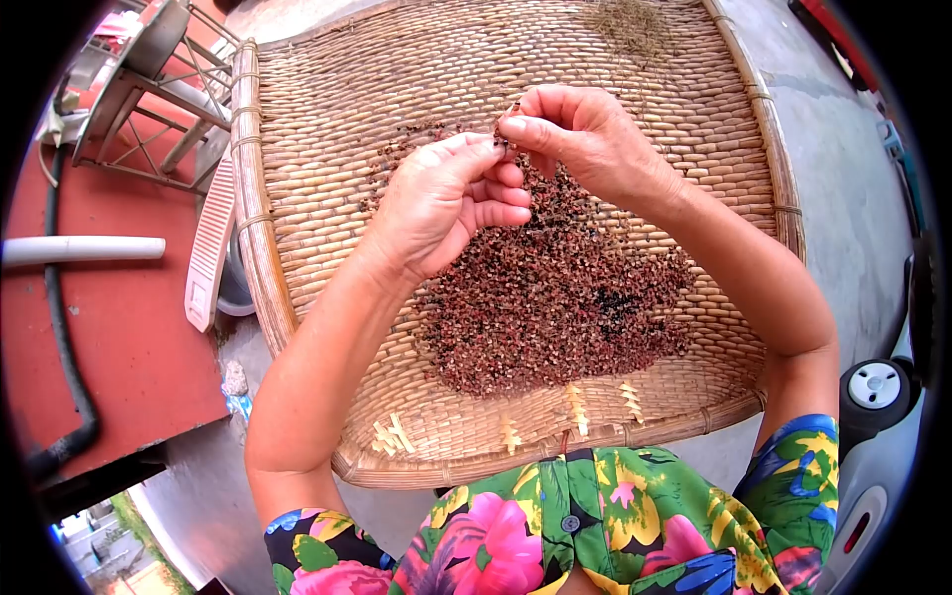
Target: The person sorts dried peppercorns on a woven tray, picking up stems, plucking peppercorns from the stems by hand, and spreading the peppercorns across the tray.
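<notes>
dried husks and seeds (545,317): reddish brown with paler flecks and a black patch toward the right, spread in a thin heap on the middle of the woven tray (327,188), in front of the person and below both hands
floral shirt (615,506): nearest of all, green with pink, yellow and blue flowers and a dark button, just by the tray's near rim
yellow strips (576,409): zigzag pieces in a row along the near edge of the tray, between heap and rim, with a crossed cluster at the left end
left hand (451,198): raised over the heap, palm side partly showing; thumb and forefinger pinched together on a small dark sprig (501,137), the other fingers loosely curled with gaps between them
right hand (585,139): meets the left at the fingertips; thumb and forefinger closed on the same sprig, remaining fingers folded under; what the sprig is exactly, too small to tell
wheel (875,387): black with a pale hub, on the right, outside the tray
red surface (129,327): off to the left, with a black hose (61,317) and a white pipe (89,250) lying across it
slotted plastic piece (211,243): pale, leaning just beside the tray's left rim
metal frame (159,109): beyond that, upper left
greenish bits (635,27): a scatter at the tray's far end
floor (853,228): grey, to the right of the tray
</notes>
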A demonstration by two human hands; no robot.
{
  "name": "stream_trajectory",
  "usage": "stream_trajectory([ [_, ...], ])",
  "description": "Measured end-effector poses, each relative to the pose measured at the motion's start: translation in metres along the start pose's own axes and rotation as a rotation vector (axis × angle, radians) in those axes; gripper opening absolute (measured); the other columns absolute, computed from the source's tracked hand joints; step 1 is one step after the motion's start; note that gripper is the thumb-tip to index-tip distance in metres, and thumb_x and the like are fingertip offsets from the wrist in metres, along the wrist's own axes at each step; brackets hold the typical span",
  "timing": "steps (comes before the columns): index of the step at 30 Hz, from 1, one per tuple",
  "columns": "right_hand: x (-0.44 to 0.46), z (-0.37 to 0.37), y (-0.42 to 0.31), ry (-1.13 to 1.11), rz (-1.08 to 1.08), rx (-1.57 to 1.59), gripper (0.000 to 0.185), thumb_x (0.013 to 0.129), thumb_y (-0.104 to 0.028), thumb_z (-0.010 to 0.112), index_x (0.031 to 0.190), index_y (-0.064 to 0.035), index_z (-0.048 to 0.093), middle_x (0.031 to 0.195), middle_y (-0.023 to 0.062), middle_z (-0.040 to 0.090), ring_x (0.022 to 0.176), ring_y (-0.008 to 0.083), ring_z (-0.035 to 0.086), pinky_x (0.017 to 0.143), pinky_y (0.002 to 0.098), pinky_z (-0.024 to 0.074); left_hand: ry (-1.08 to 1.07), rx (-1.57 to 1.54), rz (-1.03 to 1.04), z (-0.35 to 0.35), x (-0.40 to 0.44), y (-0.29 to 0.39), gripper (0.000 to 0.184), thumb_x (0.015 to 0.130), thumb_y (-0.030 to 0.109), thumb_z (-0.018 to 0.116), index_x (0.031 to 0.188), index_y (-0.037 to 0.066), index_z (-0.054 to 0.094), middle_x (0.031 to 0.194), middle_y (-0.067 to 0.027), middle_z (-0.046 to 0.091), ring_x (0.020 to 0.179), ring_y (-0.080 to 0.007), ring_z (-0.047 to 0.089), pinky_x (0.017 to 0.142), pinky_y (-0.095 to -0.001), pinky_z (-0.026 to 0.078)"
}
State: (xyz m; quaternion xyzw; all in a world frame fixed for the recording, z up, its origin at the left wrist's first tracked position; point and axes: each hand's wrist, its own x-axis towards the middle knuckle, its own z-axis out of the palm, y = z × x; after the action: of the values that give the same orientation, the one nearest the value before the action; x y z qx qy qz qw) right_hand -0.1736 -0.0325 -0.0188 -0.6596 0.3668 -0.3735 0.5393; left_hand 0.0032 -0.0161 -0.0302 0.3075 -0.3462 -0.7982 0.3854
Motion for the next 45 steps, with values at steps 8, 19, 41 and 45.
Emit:
stream_trajectory([
  [8, -0.002, 0.005, -0.003, 0.163, -0.096, -0.305, 0.023, 0.082, -0.023, 0.060, 0.080, 0.0002, 0.062, 0.061, -0.0016, 0.057, 0.054, 0.0036, 0.048, 0.044, 0.0188, 0.0383, 0.066, -0.008, 0.073, 0.005, -0.001, 0.000, 0.020, 0.087, 0.015, 0.048, 0.100, -0.001, 0.051, 0.085, -0.0107, 0.059, 0.071, -0.0169, 0.061, 0.064, -0.0279, 0.054],
  [19, 0.002, -0.002, -0.003, 0.175, 0.131, 0.157, 0.021, 0.078, -0.023, 0.064, 0.081, -0.0021, 0.064, 0.066, 0.0029, 0.060, 0.058, 0.0077, 0.056, 0.053, 0.0217, 0.0499, 0.070, -0.128, 0.122, -0.001, -0.001, 0.007, 0.016, 0.084, 0.009, 0.054, 0.097, 0.001, 0.051, 0.081, -0.0128, 0.060, 0.069, -0.0200, 0.062, 0.061, -0.0304, 0.056],
  [41, -0.005, 0.004, -0.015, -0.010, 0.103, -0.053, 0.024, 0.085, -0.026, 0.055, 0.080, -0.0034, 0.057, 0.062, 0.0009, 0.056, 0.053, 0.0067, 0.054, 0.050, 0.0192, 0.0446, 0.122, 0.078, 0.258, 0.004, 0.000, 0.001, 0.015, 0.083, 0.010, 0.055, 0.095, 0.001, 0.054, 0.079, -0.0082, 0.060, 0.064, -0.0140, 0.060, 0.059, -0.0243, 0.052],
  [45, -0.002, 0.002, -0.008, -0.082, 0.200, 0.218, 0.022, 0.087, -0.022, 0.052, 0.080, -0.0015, 0.055, 0.064, 0.0021, 0.055, 0.052, 0.0077, 0.053, 0.049, 0.0201, 0.0461, 0.108, 0.034, 0.227, 0.003, -0.001, 0.005, 0.015, 0.084, 0.011, 0.055, 0.095, 0.001, 0.053, 0.079, -0.0079, 0.060, 0.067, -0.0140, 0.059, 0.061, -0.0241, 0.052],
])
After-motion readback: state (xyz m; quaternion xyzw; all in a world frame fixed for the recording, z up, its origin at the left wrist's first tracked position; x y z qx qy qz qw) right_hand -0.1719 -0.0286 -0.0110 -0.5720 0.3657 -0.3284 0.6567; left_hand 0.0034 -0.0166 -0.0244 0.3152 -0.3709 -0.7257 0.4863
